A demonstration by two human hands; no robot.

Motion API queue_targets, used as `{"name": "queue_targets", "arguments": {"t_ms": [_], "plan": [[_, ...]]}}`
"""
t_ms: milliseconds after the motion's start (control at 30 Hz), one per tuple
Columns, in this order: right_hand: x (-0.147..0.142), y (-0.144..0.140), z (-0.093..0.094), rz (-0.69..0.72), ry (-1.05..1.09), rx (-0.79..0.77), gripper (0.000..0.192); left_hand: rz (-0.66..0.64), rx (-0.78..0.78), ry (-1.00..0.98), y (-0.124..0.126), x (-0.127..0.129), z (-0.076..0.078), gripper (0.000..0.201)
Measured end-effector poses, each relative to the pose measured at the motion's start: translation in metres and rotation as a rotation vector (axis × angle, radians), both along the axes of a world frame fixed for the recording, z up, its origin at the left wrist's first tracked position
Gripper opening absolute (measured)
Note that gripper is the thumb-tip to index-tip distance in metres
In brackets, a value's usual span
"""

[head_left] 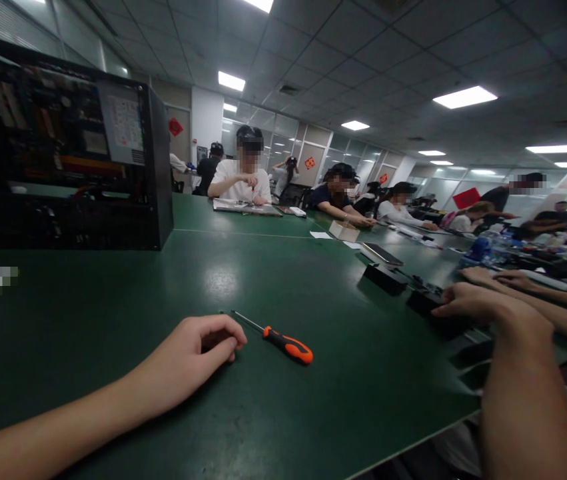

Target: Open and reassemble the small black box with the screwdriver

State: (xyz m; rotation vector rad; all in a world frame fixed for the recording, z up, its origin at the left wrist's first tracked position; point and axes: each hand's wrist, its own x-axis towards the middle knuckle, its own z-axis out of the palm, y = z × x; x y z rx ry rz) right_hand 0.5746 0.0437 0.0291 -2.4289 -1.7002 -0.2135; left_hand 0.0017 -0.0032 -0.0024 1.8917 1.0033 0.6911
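My left hand [202,353] rests on the green table, its fingers curled and the thumb meeting the fingertips. Whatever it may hold is hidden. Just to its right lies a screwdriver [288,343] with an orange and black handle, its thin metal shaft pointing away to the left. On the right, my right hand [476,303] reaches out, bent at the wrist, with its fingers pinched down at a small black box [426,301]. Blur and the hand itself hide what is between those fingertips. Another black box [386,279] stands beside it.
An open black computer case [158,167] stands at the left. Farther back are a small cardboard box [344,231], a dark flat device [382,254] and paper slips. Another person's forearms [553,297] lie close on the right. Several people sit around the table [243,413].
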Motion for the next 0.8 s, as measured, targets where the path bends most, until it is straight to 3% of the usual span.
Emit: {"name": "queue_targets", "arguments": {"t_ms": [67, 167, 200, 233, 267, 367, 433, 500, 600, 800], "plan": [[-0.031, -0.003, 0.016, 0.041, 0.048, -0.158, 0.029, 0.016, 0.014, -0.002, 0.001, -0.004, -0.001, 0.023], [-0.108, -0.016, 0.044, 0.225, 0.096, -0.219, 0.032, 0.074, 0.064, -0.039, 0.004, -0.01, -0.004, 0.025], [-0.141, -0.022, 0.052, 0.331, 0.112, -0.228, 0.035, 0.1, 0.089, -0.06, 0.005, -0.012, -0.006, 0.028], [-0.176, -0.029, 0.059, 0.551, 0.114, -0.241, 0.036, 0.125, 0.115, -0.084, 0.006, -0.014, -0.008, 0.032], [-0.211, -0.036, 0.065, 0.682, 0.101, -0.228, 0.036, 0.139, 0.138, -0.106, 0.006, -0.015, -0.01, 0.038], [-0.3, -0.053, 0.071, 0.944, 0.068, -0.273, 0.029, 0.111, 0.174, -0.128, 0.004, -0.017, -0.012, 0.056], [-0.337, -0.059, 0.065, 1.077, 0.062, -0.323, 0.028, 0.041, 0.161, -0.096, 0.001, -0.018, -0.01, 0.066], [-0.356, -0.06, 0.053, 1.157, 0.07, -0.348, 0.03, -0.033, 0.139, -0.026, -0.004, -0.018, -0.003, 0.066], [-0.36, -0.054, 0.037, 1.226, 0.125, -0.37, 0.033, -0.072, 0.143, 0.125, -0.008, -0.016, 0.007, 0.041], [-0.323, -0.03, 0.026, 1.184, 0.267, -0.367, 0.071, 0.014, 0.14, 0.244, -0.006, -0.012, 0.012, 0.045]]}}
